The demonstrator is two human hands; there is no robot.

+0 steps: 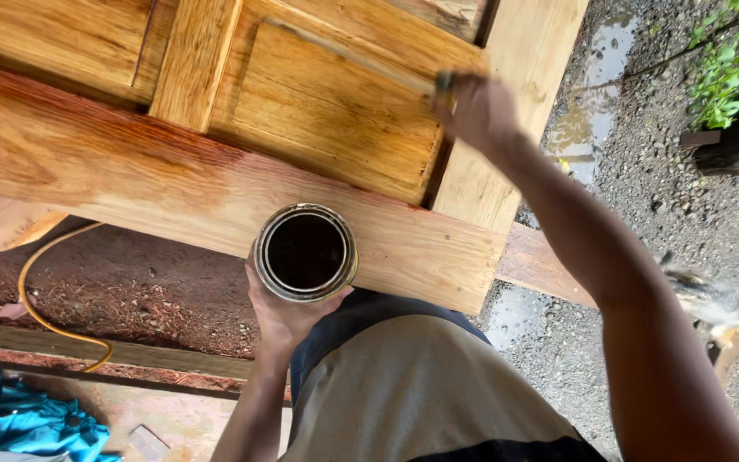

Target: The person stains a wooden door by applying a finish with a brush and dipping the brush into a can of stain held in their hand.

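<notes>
Outdoors, wet gravel [686, 214]; left hand [288, 312] gripped round open metal tin [305, 251]; right hand [476, 109] clamped blurred brush [361, 60] on panelled wooden door [215, 171]; strokes best followed the grain.

Open tin [305, 251] cupped in left hand [288, 316] against near edge of wooden door [173, 184]; right hand [479, 109] farther back on door, gripping brush [361, 62]; hose [49, 299] on ground, left.

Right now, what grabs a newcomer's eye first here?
The open round tin of dark liquid at centre, cupped from below by the left hand. Behind it a panelled wooden door lies flat, its near rail glossy reddish on the left. At upper right, the right hand holds a brush on a door panel.
</notes>
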